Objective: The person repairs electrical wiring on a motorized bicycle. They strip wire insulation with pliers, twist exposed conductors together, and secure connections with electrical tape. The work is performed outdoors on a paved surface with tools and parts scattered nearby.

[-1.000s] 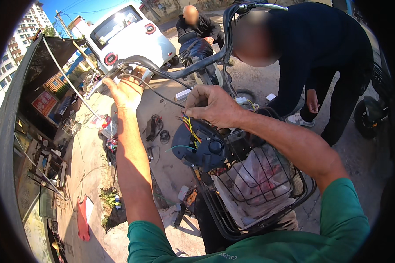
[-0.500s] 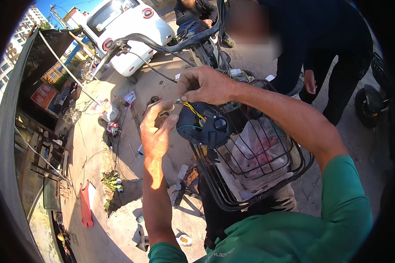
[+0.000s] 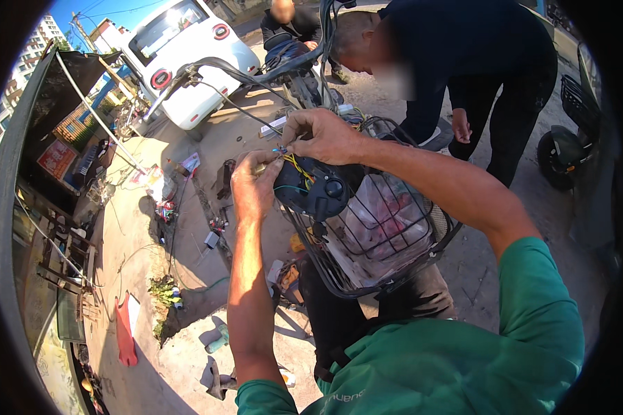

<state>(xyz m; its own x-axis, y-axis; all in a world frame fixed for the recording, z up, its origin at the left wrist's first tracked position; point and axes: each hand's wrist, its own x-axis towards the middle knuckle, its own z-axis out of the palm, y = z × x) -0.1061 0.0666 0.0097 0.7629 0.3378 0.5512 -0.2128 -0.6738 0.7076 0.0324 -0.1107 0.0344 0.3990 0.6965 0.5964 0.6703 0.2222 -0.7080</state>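
My left hand and my right hand pinch the ends of thin coloured wires, almost touching, with a small blue bit between their fingertips. The wires run from a dark round plastic housing, its inside showing, just below my fingers above a black wire basket. A plastic bag with indistinct contents lies in the basket. Above my hands are the bent handlebar with hanging cables and a bundle of wiring with white connectors.
A co-worker in dark clothes bends over at my right; another person crouches behind the bike. A white vehicle stands at back, a scooter at far right. An awning, scattered parts and a red mat are at left.
My left hand has come down from the handlebar area to the wire ends beside my right hand and closed on them. The view has shifted, and the bent-over co-worker's head is lower.
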